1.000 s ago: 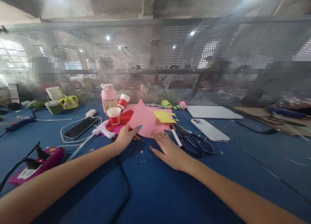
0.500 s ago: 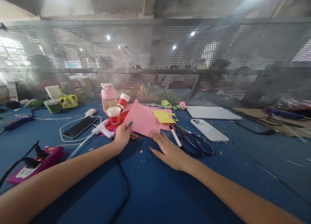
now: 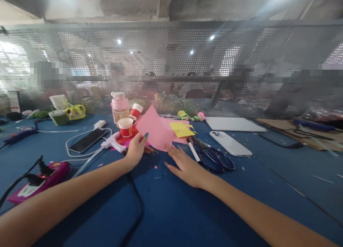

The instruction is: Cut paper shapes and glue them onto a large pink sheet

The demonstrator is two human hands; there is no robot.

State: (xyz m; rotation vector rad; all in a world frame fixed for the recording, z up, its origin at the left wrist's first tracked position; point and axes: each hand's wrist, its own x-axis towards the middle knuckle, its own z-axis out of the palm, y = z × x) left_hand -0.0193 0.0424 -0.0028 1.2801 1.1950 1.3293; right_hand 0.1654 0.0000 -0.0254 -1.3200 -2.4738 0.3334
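A pink sheet of paper point(image 3: 157, 127) stands partly raised in the middle of the table, its left side lifted. My left hand point(image 3: 136, 151) pinches the sheet's lower left edge between thumb and fingers. Flat near the paper's lower right edge lies my right hand point(image 3: 184, 165), fingers stretched out, fingertips touching the sheet. A yellow paper piece point(image 3: 182, 129) with a cut-out rests on pink paper behind. Beside my right hand are a black-and-white marker point(image 3: 193, 151) and scissors point(image 3: 214, 157) with dark blue handles. A white glue gun point(image 3: 114, 142) lies left of my left hand.
A red-and-white paper cup point(image 3: 125, 127), another tilted cup point(image 3: 136, 110) and a pink bottle point(image 3: 119, 106) stand behind the glue gun. Left are a black phone point(image 3: 88, 140) and a magenta power strip point(image 3: 44, 181); right, a white phone point(image 3: 230, 144). A perforated metal screen point(image 3: 171, 61) runs behind.
My left hand has shifted slightly right, and the pink sheet's lifted part has risen and curled to the right. My right hand stays almost in place.
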